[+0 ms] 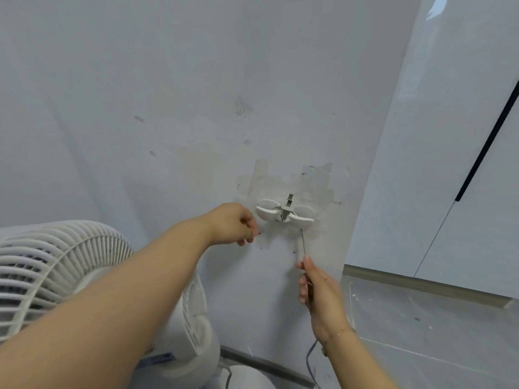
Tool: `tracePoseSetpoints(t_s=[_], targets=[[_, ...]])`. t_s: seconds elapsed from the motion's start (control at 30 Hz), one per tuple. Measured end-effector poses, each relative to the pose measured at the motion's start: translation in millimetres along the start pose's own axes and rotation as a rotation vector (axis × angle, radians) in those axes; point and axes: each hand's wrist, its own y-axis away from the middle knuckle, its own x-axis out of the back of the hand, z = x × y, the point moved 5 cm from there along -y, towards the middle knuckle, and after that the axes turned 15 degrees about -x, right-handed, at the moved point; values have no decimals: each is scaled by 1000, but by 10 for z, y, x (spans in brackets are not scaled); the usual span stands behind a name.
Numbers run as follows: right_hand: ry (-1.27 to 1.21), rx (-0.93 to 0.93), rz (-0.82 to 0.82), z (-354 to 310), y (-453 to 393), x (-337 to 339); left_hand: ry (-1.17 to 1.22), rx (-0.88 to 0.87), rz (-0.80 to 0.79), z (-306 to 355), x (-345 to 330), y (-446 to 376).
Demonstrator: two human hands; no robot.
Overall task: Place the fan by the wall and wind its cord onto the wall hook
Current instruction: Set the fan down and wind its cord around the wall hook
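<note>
Right hand [318, 293] gripping the cord [304, 246] below the wall hook [284, 213], left hand [235, 223] curled, seemingly empty.

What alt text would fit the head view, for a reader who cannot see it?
The right hand holds the fan's grey cord taut below a white wall hook, while the left hand is curled beside the hook. A white fan stands by the wall.

white fan [56, 265] by wall, grey cord [303, 245] taut from hook [285, 213]
</note>
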Motion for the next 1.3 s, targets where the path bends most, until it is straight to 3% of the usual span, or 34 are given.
tracePoseSetpoints(t_s=[0.07,0.2,0.33,0.5,0.7,0.97,1.3], targets=[[47,-63,-31,110,-20,-85,28,-25,43,0,10,-30],[240,83,-29,141,-29,-273,34,-28,75,-11,9,-52],[326,52,-123,236,-87,-389,11,-36,96,-22,-29,-66],[476,-95,-169,362,-38,-551,-12,-34,41,-20,-100,-102],[476,-55,-305,281,81,-860,-27,-23,-56,-36,-159,-150],[476,19,-305,230,175,-852,-67,16,-177,-24,-195,-221],[598,155,-295,-207,271,-359,405,203,129,-112,19,-132]])
